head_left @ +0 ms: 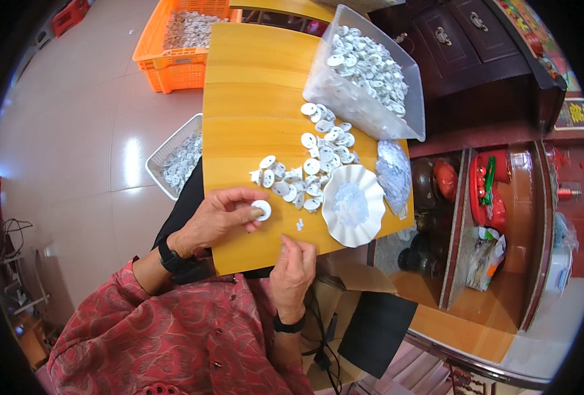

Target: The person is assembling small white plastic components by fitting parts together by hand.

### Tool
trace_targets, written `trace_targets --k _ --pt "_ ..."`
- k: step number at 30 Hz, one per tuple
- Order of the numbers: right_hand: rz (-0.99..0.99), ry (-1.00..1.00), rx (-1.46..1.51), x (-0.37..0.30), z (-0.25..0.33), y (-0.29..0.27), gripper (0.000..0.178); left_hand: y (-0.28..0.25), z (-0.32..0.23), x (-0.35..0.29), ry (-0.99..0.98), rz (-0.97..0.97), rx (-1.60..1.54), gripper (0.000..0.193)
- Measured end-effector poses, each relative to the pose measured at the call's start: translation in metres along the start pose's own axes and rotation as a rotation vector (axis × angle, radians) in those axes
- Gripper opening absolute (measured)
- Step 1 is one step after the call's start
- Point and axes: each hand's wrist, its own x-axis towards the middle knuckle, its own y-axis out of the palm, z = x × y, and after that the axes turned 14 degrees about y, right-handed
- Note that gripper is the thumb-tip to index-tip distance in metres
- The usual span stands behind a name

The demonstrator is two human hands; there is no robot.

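Observation:
My left hand (221, 216) grips a round white plastic disc (265, 207) between thumb and fingers, above the near left part of the yellow table (255, 79). At the table's near edge, my right hand (293, 268) has its thumb and fingers drawn together; anything they pinch is too small to make out. Just beyond its fingertips lie several tiny whitish pieces (300, 224). A loose heap of similar white discs (311, 167) spreads across the middle of the table. Right of the heap, a white scalloped dish (375, 220) holds small translucent pieces.
A translucent bin (344, 102) full of white parts stands at the far right, with a plastic bag (393, 174) nearer me. On the floor left are an orange crate (168, 64) and white basket (157, 161). An open cardboard box (364, 278) stands below right, beside shelving (451, 230).

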Motion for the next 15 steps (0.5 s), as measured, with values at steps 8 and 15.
trace_targets --k 8,15 --pt "0.082 0.314 0.437 0.003 0.006 0.01 0.014 -0.002 0.006 -0.005 0.031 0.076 -0.063 0.039" --pt "0.09 0.478 0.735 0.011 0.033 0.009 0.014 -0.001 0.013 -0.005 0.124 0.136 -0.009 0.039"
